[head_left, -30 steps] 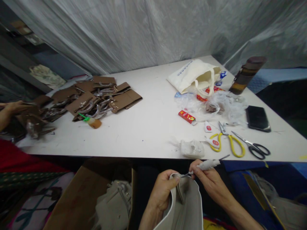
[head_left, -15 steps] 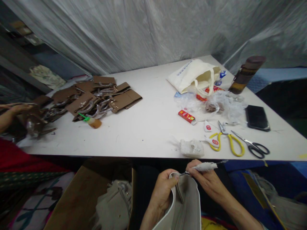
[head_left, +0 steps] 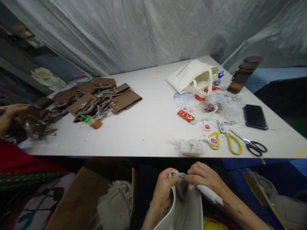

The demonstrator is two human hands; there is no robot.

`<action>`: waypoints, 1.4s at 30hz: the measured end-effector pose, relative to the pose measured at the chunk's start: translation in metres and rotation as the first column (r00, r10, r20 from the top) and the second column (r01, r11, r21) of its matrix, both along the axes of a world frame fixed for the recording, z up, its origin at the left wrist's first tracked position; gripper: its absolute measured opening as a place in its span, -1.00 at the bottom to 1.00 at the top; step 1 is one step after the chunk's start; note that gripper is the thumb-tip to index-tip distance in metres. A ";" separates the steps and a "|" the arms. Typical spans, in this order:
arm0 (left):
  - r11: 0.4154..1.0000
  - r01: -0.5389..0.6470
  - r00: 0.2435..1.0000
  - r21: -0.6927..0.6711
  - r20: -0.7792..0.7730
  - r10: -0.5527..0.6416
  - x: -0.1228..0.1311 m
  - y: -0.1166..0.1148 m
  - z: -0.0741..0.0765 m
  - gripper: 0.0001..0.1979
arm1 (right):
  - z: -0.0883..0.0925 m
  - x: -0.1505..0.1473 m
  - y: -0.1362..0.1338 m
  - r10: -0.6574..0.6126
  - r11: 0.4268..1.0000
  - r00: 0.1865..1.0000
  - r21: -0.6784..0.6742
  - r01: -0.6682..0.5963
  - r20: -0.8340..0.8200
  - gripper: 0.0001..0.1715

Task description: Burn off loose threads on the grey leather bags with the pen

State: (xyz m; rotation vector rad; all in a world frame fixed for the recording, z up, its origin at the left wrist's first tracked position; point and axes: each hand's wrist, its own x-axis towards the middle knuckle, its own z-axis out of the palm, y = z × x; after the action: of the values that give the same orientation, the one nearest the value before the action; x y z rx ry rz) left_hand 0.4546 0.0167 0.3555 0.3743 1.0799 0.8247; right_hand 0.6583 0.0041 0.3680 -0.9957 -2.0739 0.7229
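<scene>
My left hand (head_left: 163,188) grips the upper edge of a light grey bag (head_left: 195,204), thumb on the rim. The bag stands open toward me, with a pocket or flap showing inside. My right hand (head_left: 203,179) is closed round a thin tool with a white-wrapped handle (head_left: 211,194); a slim metal end sticks out toward my forearm. Its fingertips are at the bag's far rim, close to my left thumb. The tool's other end is hidden by the fingers. Both hands are below the table's front edge.
On the white table (head_left: 153,134) lie yellow-handled scissors (head_left: 225,139), black scissors (head_left: 250,143), a white block (head_left: 191,147), a phone (head_left: 255,116) and a bottle (head_left: 246,74). Brown bags (head_left: 96,95) and a glue bottle (head_left: 94,122) lie left, near a co-worker's hand (head_left: 11,115). A cardboard box (head_left: 72,198) holds grey bags.
My right hand has turned over at the bag's rim. The tool's white handle has swung from nearly level to pointing down and right. My left hand keeps its grip.
</scene>
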 end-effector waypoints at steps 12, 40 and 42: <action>0.976 0.067 0.970 0.205 -0.244 -0.015 0.005 -0.011 0.005 -0.67 | 0.008 -0.015 -0.017 -0.404 0.874 0.846 -0.422 0.243 -0.349 -0.64; 0.645 -0.320 0.511 0.694 -0.447 0.734 -0.099 -0.004 0.068 -0.73 | 0.040 -0.025 -0.038 -0.281 0.960 0.906 -0.099 0.263 -0.316 -0.74; 0.623 -0.335 0.431 0.707 -0.472 0.769 -0.106 -0.017 0.057 -0.74 | 0.032 -0.030 -0.039 -0.203 0.979 0.944 -0.076 0.189 -0.260 -0.73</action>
State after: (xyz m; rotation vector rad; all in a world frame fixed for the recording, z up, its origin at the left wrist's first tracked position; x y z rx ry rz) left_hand 0.3489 0.0000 0.4124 0.8917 1.8335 1.7243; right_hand 0.6282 -0.0354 0.4003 -1.0527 -1.7053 0.7628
